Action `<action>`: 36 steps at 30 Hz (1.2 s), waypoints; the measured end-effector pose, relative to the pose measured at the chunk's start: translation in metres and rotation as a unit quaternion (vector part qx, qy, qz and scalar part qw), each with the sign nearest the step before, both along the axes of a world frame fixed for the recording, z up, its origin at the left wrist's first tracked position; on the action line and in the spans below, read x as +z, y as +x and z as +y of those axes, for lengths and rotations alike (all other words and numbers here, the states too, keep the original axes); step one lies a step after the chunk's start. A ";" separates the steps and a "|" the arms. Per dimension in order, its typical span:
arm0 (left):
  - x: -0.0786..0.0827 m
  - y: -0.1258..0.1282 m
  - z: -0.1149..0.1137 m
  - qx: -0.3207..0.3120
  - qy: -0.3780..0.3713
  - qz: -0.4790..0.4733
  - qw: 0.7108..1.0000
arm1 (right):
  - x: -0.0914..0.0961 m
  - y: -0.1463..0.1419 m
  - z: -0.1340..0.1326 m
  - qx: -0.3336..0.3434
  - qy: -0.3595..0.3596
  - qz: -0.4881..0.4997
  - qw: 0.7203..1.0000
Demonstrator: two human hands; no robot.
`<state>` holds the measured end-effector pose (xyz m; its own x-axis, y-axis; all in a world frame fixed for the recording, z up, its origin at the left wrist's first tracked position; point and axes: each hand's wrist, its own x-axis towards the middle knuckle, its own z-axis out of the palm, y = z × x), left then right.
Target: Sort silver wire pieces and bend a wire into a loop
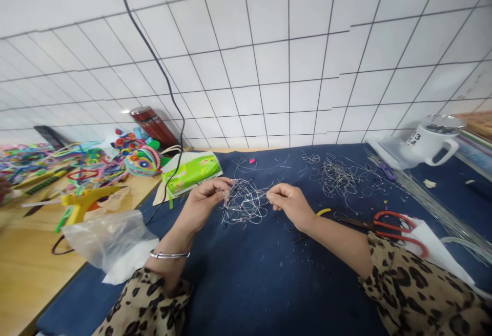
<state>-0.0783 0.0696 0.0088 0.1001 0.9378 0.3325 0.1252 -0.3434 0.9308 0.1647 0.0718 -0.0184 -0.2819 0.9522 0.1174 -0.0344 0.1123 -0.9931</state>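
Both hands are raised a little above a dark blue cloth (269, 274) that covers the near part of the table, and between them hangs a tangle of thin silvery wire (244, 204), a loose, airy ball of loops. The left hand (203, 200) has its fingertips drawn together on the tangle's left edge, thumb against the first fingers, clamped on a few strands. The right hand (290, 203) pinches the right edge in the same way, thumb and forefinger closed on the wire, the other fingers curled in beneath. A plain silver bangle (169, 255) sits on the left wrist, and both arms wear leopard-print sleeves (418, 290). Just behind the right hand a small yellow piece (324, 211) shows on the cloth; what it is cannot be told. Farther right lie red-handled scissors (388, 223), partly on a white sheet, and beyond them a bundle of long straight wires (434, 197). A flat heap of loose wire offcuts (338, 174) lies behind the tangle, well apart from it, with a small pink bead (252, 161) to its left. A white lidded mug (432, 141) stands at the far right by the tiled wall. To the left are a green tissue packet (190, 172), a crumpled clear plastic bag (107, 238) and — on the bare wood — a yellow hot glue gun (82, 200) near a heap of bright pipe cleaners (77, 162).
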 end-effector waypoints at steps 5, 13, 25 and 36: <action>-0.002 0.000 0.002 0.014 -0.019 0.039 0.999 | 0.007 0.001 0.000 0.016 -0.009 0.035 0.999; -0.009 0.006 0.004 0.045 -0.003 0.079 0.996 | 0.013 -0.001 -0.009 0.116 -0.064 0.094 0.987; -0.004 0.026 -0.013 0.005 -0.031 0.074 0.997 | 0.015 -0.002 -0.015 0.107 -0.061 0.063 0.990; -0.010 0.030 -0.013 0.070 -0.038 0.022 0.997 | 0.008 -0.007 -0.017 0.097 0.001 0.012 0.995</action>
<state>-0.0483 0.0569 -0.0016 -0.0200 0.9657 0.2589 0.2077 -0.2493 0.9459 0.1576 0.0552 -0.0104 -0.4581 0.8796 0.1279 -0.0795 0.1028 -0.9915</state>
